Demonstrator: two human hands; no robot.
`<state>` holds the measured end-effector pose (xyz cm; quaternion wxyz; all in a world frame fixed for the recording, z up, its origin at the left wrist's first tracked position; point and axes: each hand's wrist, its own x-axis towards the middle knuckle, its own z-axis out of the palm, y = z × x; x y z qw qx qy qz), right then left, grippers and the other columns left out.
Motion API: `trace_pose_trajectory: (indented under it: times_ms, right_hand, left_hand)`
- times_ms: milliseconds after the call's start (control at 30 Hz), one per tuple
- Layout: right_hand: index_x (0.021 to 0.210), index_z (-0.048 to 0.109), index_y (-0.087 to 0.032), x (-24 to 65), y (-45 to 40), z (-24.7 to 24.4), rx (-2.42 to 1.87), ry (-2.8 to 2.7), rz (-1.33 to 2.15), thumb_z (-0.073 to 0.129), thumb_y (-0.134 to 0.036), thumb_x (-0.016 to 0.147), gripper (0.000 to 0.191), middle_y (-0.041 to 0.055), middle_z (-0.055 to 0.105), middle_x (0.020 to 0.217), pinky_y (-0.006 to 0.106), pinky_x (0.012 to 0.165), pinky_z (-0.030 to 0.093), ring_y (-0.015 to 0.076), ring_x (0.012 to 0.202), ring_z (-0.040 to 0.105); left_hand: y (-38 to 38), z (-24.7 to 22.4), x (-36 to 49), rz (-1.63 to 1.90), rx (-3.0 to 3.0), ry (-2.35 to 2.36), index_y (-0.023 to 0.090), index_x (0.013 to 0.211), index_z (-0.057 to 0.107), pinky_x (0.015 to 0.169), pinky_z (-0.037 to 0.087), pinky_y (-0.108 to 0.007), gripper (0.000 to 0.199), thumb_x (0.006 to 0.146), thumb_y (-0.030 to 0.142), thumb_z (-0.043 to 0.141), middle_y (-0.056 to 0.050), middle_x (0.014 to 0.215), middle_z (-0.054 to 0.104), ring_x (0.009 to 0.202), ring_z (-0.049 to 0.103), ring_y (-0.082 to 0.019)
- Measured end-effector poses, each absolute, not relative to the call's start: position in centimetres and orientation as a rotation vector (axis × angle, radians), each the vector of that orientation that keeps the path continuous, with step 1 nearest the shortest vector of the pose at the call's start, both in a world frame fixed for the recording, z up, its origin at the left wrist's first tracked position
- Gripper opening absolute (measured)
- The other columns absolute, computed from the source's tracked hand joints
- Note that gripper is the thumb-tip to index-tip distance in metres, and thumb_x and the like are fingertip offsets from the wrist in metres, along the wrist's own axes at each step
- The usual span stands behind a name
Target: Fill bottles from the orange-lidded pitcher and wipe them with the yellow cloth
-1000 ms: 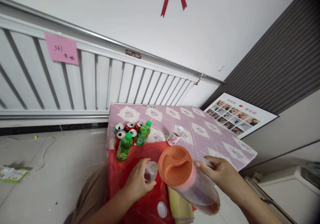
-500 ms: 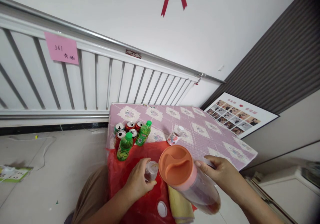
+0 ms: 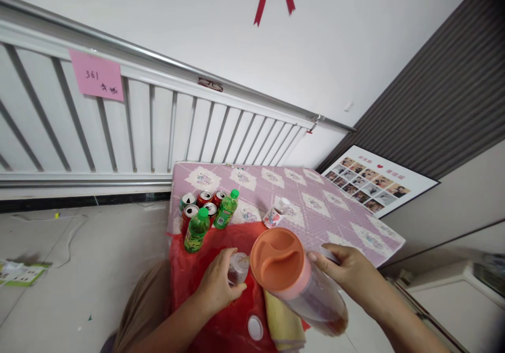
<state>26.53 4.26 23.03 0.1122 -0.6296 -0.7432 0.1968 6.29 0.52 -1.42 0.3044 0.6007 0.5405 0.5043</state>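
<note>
My left hand (image 3: pixel 221 282) is wrapped around a small clear cup (image 3: pixel 239 268) above a red cloth (image 3: pixel 213 321). My right hand (image 3: pixel 339 266) grips the handle of a clear pitcher (image 3: pixel 315 303) with an orange lid (image 3: pixel 278 258). The pitcher lies tilted, its lid end right beside the mouth of the cup, with brown liquid towards its base. Below them, a white round lid (image 3: pixel 255 328) rests on the red cloth, next to a folded yellow cloth (image 3: pixel 286 324).
Two green bottles (image 3: pixel 196 232) and several drink cans (image 3: pixel 205 198) stand at the table's left side. A clear bottle with a printed label (image 3: pixel 273 217) is farther back on the patterned tablecloth (image 3: pixel 292 182). A white radiator (image 3: pixel 161 127) runs behind.
</note>
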Motion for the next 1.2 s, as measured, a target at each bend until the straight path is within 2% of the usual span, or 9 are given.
trace_pose_trajectory:
  times_ms: [333,1200]
  right_hand:
    - [0.051,0.029,-0.024,26.9,4.4,23.0,-1.791,-2.196,0.504,0.052,-0.061,0.07,0.047,-0.0058,0.024,0.053,0.023,0.043,0.024,0.0107,0.05,0.028]
    - [0.052,0.032,-0.023,27.5,4.8,22.7,-1.753,-2.215,0.565,0.053,-0.059,0.073,0.047,-0.0055,0.025,0.054,0.024,0.044,0.023,0.0108,0.05,0.027]
  left_hand:
    - [0.5,-1.3,6.2,1.334,1.595,1.432,0.019,0.129,0.044,0.105,0.042,-0.046,0.075,0.059,0.011,0.072,-0.013,0.13,0.057,0.121,0.054,-0.029]
    - [0.5,-1.6,6.3,1.339,1.615,1.42,0.019,0.128,0.042,0.105,0.043,-0.046,0.075,0.06,0.011,0.072,-0.012,0.129,0.057,0.12,0.054,-0.029]
